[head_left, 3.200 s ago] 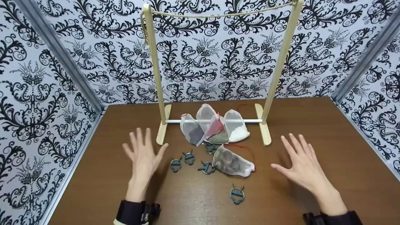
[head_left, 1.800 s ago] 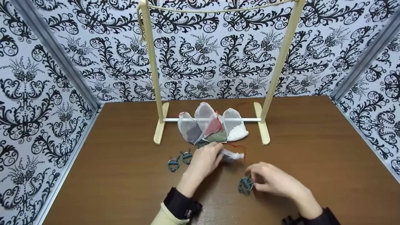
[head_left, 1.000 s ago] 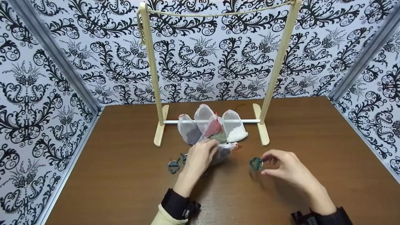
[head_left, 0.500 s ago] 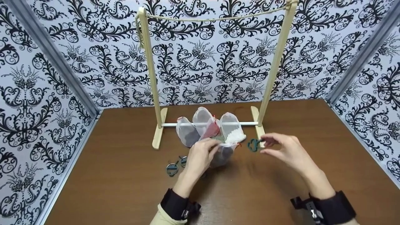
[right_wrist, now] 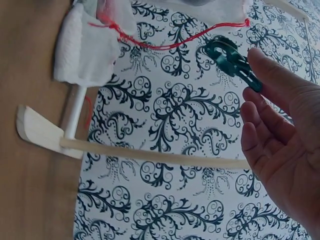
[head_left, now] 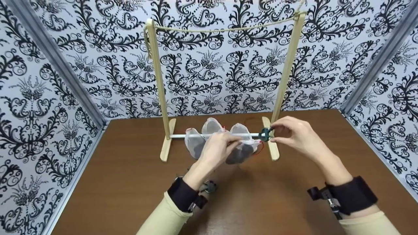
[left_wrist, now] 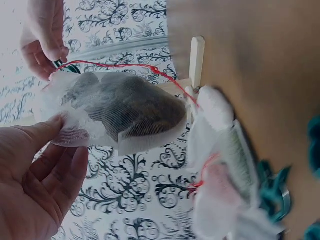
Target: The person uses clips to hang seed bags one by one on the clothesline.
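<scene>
- Head cam: the left hand (head_left: 218, 147) is pinching a mesh bag (head_left: 241, 154) with dark stuff inside. The bag hangs in the gap between the 2 hands, neck toward the right hand (head_left: 298, 135), which has a green clip (head_left: 265, 134) in its fingertips, near that neck.
- Room-wise: at least 3 more bags (head_left: 195, 143) crowd in behind the left hand by the white rod (head_left: 179, 136), so I'd watch for snags there. Best space is above both hands, up to the rope (head_left: 222, 30), or back over the table (head_left: 277, 202) on the near side of the right hand. Something under the left forearm looks like another clip, but it's blurry.
- Left wrist cam: thumb and fingers nip loose fabric beside dark lumps. Guessing soft, floppy mesh with a bit of weight, so hold the gathered end; the red drawstring (left_wrist: 110, 64) could catch.
- Right wrist cam: clip's pinched at 1 end. Looks light, stiff and maybe slick, so grip it flat. The frame's wooden foot (right_wrist: 42, 131) sits well beyond that hand.
</scene>
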The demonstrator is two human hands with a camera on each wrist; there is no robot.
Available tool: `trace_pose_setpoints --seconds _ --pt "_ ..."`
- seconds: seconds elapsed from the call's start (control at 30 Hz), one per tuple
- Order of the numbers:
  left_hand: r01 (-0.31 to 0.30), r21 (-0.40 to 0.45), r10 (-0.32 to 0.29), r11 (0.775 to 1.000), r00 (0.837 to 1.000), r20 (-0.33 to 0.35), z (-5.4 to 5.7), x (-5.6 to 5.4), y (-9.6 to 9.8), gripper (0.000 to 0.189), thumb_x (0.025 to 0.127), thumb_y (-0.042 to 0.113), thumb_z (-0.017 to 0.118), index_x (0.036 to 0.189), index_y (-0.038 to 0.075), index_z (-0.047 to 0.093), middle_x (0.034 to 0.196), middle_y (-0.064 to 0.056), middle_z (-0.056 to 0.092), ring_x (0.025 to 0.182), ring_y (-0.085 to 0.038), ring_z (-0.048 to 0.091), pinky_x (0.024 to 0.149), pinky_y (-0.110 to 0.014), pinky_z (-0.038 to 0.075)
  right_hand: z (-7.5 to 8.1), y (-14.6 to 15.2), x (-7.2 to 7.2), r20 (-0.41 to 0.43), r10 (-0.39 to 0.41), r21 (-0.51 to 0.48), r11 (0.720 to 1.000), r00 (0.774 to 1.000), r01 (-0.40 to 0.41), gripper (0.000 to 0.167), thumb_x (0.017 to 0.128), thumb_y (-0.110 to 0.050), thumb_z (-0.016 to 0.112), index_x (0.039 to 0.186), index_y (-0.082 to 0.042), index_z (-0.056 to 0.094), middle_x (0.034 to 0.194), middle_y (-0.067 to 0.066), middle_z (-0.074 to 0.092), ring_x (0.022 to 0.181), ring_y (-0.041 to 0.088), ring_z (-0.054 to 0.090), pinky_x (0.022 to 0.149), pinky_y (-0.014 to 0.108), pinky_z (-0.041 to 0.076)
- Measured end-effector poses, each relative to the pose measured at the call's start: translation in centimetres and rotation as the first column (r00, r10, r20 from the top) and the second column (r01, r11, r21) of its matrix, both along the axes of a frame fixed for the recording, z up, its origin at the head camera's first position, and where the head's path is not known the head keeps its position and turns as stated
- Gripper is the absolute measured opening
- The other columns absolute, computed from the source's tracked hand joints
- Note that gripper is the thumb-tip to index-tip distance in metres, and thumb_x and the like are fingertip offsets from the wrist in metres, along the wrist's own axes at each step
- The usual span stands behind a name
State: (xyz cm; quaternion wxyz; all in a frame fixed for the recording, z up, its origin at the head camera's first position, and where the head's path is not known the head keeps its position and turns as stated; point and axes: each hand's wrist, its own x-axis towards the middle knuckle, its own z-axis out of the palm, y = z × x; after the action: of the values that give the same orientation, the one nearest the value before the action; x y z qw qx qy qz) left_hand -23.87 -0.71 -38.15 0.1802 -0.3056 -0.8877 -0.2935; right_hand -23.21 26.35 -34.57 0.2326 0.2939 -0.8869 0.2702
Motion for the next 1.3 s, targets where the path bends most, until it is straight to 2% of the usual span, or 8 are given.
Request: trace_pose_setpoints --seconds 0.2,0.3,0.5,0.8,0.93,1.03,1.13,1.3 --pt "0.036 0.04 -0.041 0.999 0.992 0.116 2.6 -1.5 0.3 0.017 0.094 0.021 0.068 0.107 0.017 0.078 0.102 -0.002 0.079 0.08 -0.012 0.074 0.067 -0.018 0.056 2.0 0.6 -0.7 -0.027 -0.014 -0.005 1.0 1.0 0.014 0.042 0.065 0.001 0.088 0.104 0.0 0.072 0.087 0.009 0.073 0.069 0.002 0.056 0.061 0.011 0.048" --pt "0.017 0.039 -0.024 0.999 0.981 0.192 4.3 -2.2 0.4 0.016 0.096 0.019 0.066 0.107 0.017 0.077 0.105 -0.003 0.078 0.078 -0.011 0.073 0.062 -0.015 0.054 3.3 0.5 -1.3 -0.048 -0.008 -0.007 1.0 0.999 0.007 0.039 0.067 0.004 0.086 0.103 0.0 0.072 0.088 0.011 0.074 0.069 0.011 0.062 0.062 0.01 0.049" --pt "-0.025 0.062 0.008 0.998 0.966 0.258 7.6 -3.6 1.0 0.014 0.099 0.018 0.061 0.105 0.014 0.072 0.098 -0.005 0.077 0.07 -0.01 0.069 0.055 -0.016 0.053 6.3 -0.2 -2.6 -0.188 -0.01 0.019 1.0 0.982 0.014 0.034 0.069 0.002 0.085 0.1 0.002 0.073 0.093 0.017 0.076 0.075 0.025 0.069 0.073 -0.001 0.043" --pt "-0.131 0.17 0.096 0.977 0.976 0.196 12.0 -5.6 1.8 0.013 0.099 0.018 0.06 0.102 0.012 0.071 0.09 -0.003 0.075 0.069 -0.01 0.067 0.058 -0.016 0.054 13.0 -2.4 -3.7 -0.304 -0.135 -0.084 0.99 0.943 0.115 0.017 0.084 -0.004 0.073 0.097 0.005 0.073 0.097 0.021 0.076 0.087 0.036 0.073 0.083 -0.003 0.039" --pt "-0.194 0.188 0.169 0.963 0.975 0.142 13.8 -6.8 2.8 0.016 0.1 0.022 0.06 0.104 0.013 0.072 0.092 -0.002 0.076 0.071 -0.01 0.069 0.058 -0.015 0.054 15.7 -3.3 -4.1 -0.363 -0.201 -0.16 0.975 0.91 0.152 0.018 0.089 -0.013 0.07 0.094 0.004 0.074 0.094 0.019 0.076 0.084 0.03 0.074 0.08 -0.001 0.043" --pt "-0.209 0.257 0.181 0.943 0.975 0.129 14.9 -7.6 3.8 0.017 0.1 0.022 0.06 0.108 0.012 0.072 0.095 -0.003 0.077 0.073 -0.01 0.07 0.061 -0.013 0.054 17.3 -3.6 -4.5 -0.393 -0.268 -0.201 0.958 0.879 0.203 0.022 0.091 -0.019 0.068 0.094 0.002 0.075 0.095 0.018 0.077 0.085 0.029 0.074 0.082 0.002 0.044" --pt "-0.224 0.342 0.191 0.912 0.973 0.128 15.9 -8.4 4.8 0.018 0.099 0.021 0.061 0.11 0.011 0.071 0.096 -0.002 0.077 0.073 -0.008 0.069 0.06 -0.012 0.053 18.6 -3.9 -5.1 -0.405 -0.331 -0.234 0.939 0.852 0.253 0.025 0.092 -0.025 0.067 0.095 -0.002 0.076 0.097 0.017 0.077 0.088 0.033 0.073 0.088 0.014 0.05" --pt "-0.278 0.419 0.244 0.864 0.961 0.133 17.2 -9.4 6.0 0.018 0.1 0.023 0.06 0.11 0.013 0.071 0.096 0.0 0.077 0.07 -0.005 0.067 0.057 -0.01 0.05 20.2 -4.1 -6.2 -0.427 -0.356 -0.164 0.934 0.831 0.316 0.027 0.093 -0.026 0.065 0.097 -0.002 0.076 0.1 0.018 0.076 0.092 0.034 0.071 0.09 0.039 0.052"
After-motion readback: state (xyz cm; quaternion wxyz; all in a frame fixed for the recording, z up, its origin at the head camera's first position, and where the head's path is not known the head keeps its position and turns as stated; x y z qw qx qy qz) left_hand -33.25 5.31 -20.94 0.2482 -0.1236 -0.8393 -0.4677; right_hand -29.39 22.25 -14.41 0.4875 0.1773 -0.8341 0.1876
